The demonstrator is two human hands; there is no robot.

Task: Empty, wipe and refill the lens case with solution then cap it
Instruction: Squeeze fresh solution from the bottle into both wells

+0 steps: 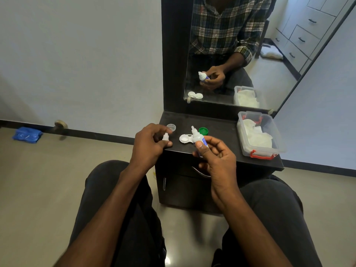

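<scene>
Item one, nearest me: my right hand (215, 157), raised over the front edge of the dark desk (217, 130), thumb and fingers (200, 146) curled round the solution bottle (198, 139), which is uncapped, its nozzle tilted up and away toward the lens case. Item two: my left hand (148, 143), at the desk's front-left corner, fingers curled and pinching the small white bottle cap (165, 136). Item three: the white lens case (184, 139), lying open on the desk just behind the bottle, between my two hands; its right well is hidden by the bottle. Item four: a green lid (203, 130), on the desk just behind the bottle. Item five: a clear lid (171, 127), at the desk's left edge beyond my left hand. Item six: a clear plastic box (269, 145) with red clips, holding crumpled tissues (256, 135), at the desk's right end. Item seven, farthest: the mirror (240, 54) standing behind the desk.
</scene>
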